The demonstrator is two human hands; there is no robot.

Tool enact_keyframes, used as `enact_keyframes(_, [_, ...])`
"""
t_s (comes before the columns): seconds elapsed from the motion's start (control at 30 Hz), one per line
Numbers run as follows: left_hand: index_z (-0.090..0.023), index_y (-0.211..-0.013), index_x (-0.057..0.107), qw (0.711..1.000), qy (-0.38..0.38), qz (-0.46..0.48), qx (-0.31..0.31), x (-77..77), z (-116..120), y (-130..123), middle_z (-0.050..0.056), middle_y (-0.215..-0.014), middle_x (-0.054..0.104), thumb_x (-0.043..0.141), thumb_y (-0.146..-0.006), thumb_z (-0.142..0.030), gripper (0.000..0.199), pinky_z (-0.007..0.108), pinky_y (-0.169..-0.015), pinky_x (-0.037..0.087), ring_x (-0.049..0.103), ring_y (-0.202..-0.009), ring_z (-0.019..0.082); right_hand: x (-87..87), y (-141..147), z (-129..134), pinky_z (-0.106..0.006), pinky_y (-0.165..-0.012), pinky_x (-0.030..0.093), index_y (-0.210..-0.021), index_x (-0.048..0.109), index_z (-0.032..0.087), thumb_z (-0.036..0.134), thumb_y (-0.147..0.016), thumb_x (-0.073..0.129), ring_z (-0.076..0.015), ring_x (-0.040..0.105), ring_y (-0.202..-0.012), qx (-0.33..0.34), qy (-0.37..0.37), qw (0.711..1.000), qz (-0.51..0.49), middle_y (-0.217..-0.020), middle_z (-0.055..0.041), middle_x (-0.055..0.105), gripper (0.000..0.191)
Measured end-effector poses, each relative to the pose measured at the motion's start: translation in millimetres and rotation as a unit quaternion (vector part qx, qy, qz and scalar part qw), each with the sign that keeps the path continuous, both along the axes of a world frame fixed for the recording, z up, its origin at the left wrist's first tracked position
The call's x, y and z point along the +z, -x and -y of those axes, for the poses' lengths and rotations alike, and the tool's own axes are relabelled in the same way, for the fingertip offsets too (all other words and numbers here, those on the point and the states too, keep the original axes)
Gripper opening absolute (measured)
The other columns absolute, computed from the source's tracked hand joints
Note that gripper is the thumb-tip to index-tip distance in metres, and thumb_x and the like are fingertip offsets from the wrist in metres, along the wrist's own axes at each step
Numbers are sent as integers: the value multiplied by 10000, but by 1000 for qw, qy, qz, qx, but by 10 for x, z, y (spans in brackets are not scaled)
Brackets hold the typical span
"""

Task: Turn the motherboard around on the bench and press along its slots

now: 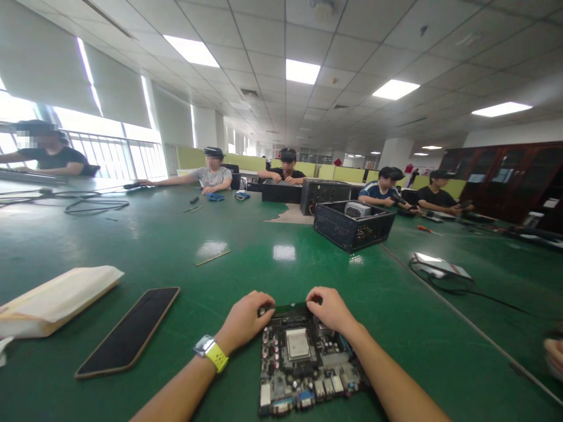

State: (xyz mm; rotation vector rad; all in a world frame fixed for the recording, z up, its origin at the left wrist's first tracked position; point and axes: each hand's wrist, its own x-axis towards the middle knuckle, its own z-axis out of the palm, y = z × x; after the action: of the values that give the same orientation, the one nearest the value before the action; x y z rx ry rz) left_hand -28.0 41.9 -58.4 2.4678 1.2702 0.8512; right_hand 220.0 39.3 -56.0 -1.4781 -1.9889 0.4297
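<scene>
A motherboard lies flat on the green table in front of me, its ports facing my side. Near its middle sits a square silver processor. Along the far edge, a thin dark strip that looks like a memory stick spans the gap between my hands. My left hand, below a yellow-strapped watch, is closed in a pinch at the strip's left end. Thumb and fingers of my right hand pinch its right end. The fingertips partly cover both ends, and my right forearm hides some of the board's right edge.
To the left lie a large dark phone and a paper-wrapped packet. A thin stick and an open black computer case are farther out. A corded white device sits right; another person's hand shows at the edge.
</scene>
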Motion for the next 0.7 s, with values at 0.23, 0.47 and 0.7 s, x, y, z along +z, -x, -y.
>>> enact_keyframes(0.23, [-202,-840,658,1000,-2,5,6,18,-13,-8,34,-832,654,534,-836,-249,133,290,-743,436,580,-817,195,-45,19,-18,-237,-699,414,-738,684,208,212,-716,569,-154,590,-752,1,-4,1000,6,-770,-9,684,117])
enact_keyframes(0.47, [-194,-789,663,1000,2,5,-9,28,-16,-1,36,-820,661,527,-839,-250,155,291,-746,433,578,-822,197,-24,26,-5,-246,-740,416,-768,683,199,209,-750,572,-150,595,-776,12,-32,999,-17,-799,-11,688,113])
enact_keyframes(0.7, [-201,-816,673,1000,-11,15,-8,20,-18,5,39,-832,668,535,-833,-242,145,304,-753,442,586,-829,205,53,47,32,-272,-790,402,-792,673,200,242,-770,592,-169,587,-836,-8,-51,998,-27,-834,-12,689,95])
